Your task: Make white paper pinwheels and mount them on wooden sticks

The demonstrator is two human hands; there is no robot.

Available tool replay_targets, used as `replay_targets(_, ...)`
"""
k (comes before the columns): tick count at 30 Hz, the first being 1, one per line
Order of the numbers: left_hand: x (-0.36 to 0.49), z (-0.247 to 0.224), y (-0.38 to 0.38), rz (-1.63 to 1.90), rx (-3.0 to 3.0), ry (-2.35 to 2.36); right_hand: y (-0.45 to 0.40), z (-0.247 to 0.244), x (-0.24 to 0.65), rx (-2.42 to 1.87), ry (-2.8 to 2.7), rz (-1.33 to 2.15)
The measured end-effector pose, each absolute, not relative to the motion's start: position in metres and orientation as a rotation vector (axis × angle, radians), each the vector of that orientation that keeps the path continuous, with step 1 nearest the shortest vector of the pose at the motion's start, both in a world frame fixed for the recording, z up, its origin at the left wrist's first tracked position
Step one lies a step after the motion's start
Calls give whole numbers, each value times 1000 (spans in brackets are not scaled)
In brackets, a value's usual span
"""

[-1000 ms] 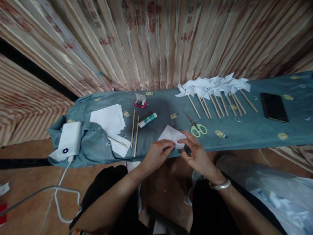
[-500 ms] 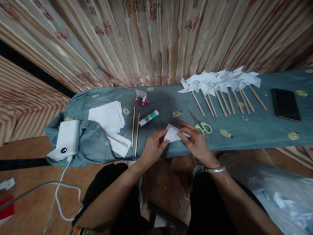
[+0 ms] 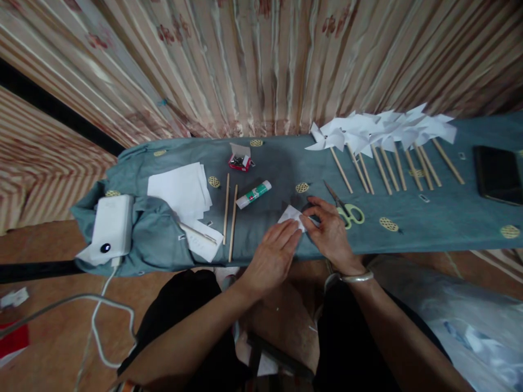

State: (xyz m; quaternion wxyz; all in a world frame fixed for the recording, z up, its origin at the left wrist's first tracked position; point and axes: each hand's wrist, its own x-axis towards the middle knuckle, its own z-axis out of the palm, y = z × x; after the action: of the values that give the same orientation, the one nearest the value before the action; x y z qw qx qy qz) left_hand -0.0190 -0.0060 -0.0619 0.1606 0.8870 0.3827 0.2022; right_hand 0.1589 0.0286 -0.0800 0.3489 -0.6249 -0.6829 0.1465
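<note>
A small folded white paper [image 3: 290, 213] lies at the front edge of the cloth-covered table. My left hand [image 3: 274, 253] rests on its near side, fingers together and pressing down. My right hand [image 3: 329, 231] pinches the paper's right corner between thumb and fingers. Just beyond my right hand are scissors [image 3: 354, 213] with light green handles. A glue stick [image 3: 254, 195] lies further left, beside two wooden sticks [image 3: 232, 223]. Behind them stands an open red box [image 3: 239, 162] of small metal pins.
Several white paper pinwheels [image 3: 384, 130] on sticks lie at the back right, near a dark phone-like object [image 3: 497, 174]. To the left are white sheets [image 3: 177, 188], a pen [image 3: 198, 233] and a white power bank [image 3: 112, 227] with a cable.
My left hand has gone from holding the paper's left edge to pressing on it with flattened fingers. The paper now lies lower against the table. The view has shifted slightly.
</note>
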Motion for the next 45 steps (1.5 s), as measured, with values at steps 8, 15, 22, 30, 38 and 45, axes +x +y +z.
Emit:
replay_targets(8, -16, -72, -11, 455, 2546, 1110, 30, -81, 158, -1594, -1806, 309)
replay_targets(15, -15, -69, -10, 404, 2568, 1117, 30, -79, 156, -1603, -1825, 282)
replay_targets(22, -14, -66, -10, 339, 2625, 1085, 29, -79, 156, -1605, -1842, 306)
replay_targets(30, -13, -65, -12, 231, 2695, 1089, 28, -78, 156, -1618, -1859, 323)
replay_targets(38, -12, -70, -13, 210, 2741, 1092, 9, -78, 160, -1728, -1870, 205)
replay_targets(45, -25, -71, -18, 265, 2734, 1074, 3, -86, 171, -1788, -1861, 38)
